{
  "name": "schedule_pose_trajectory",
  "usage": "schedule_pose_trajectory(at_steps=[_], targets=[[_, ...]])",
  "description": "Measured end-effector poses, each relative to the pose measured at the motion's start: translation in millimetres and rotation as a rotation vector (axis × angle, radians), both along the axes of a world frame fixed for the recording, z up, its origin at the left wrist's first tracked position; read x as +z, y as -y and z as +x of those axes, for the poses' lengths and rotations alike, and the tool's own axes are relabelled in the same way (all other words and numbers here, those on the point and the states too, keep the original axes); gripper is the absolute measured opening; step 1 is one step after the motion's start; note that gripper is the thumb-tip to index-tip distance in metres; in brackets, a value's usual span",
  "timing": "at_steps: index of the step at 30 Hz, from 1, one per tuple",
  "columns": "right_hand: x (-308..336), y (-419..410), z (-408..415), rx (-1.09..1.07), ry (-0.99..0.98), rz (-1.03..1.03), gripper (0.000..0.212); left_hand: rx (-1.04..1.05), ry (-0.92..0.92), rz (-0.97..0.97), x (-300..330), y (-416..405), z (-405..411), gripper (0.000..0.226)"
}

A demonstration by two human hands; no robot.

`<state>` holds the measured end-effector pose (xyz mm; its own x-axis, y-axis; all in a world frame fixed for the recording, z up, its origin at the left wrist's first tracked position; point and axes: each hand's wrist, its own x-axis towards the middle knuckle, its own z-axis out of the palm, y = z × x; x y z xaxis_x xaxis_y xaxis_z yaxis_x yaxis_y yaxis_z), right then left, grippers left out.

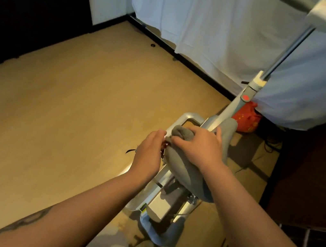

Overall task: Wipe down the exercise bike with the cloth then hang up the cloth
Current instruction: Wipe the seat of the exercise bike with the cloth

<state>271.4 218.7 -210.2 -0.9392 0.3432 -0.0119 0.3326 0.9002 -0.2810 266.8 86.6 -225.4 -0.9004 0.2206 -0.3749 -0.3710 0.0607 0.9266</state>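
Observation:
The exercise bike (184, 170) is grey and white, with a rounded flywheel housing low in the middle and a post (286, 49) rising to the top right. My right hand (199, 144) presses a bunched grey cloth (182, 132) onto the front top of the housing. My left hand (148, 153) is at the housing's left side, fingers curled at a small corner of the cloth beside a dark crank part. Whether it pinches the cloth or the bike part is unclear.
Tan wood floor (74, 108) spreads to the left. A white curtain (197, 17) hangs behind the bike, above a dark baseboard. A red bag (247, 118) lies by the bike's front. Dark furniture (318, 171) stands at the right.

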Motion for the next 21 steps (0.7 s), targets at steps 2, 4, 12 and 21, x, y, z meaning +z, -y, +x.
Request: schedule_pose_trajectory(at_steps=[2,4,12,21], targets=[[-3,-1,-2,-0.03,-0.018,0.055,0.036,0.006,-0.032,-0.001,-2,-5,0,0.031],[-8,5,4,0.081,-0.064,0.075,0.031,0.013,-0.066,-0.008,-5,-7,2,0.033],[0,-18,-13,0.031,0.105,0.086,0.036,-0.035,-0.024,-0.01,-6,-9,-11,0.03],[1,-11,-27,-0.011,0.189,0.019,0.037,-0.314,-0.001,-0.119,-14,-9,-44,0.059]])
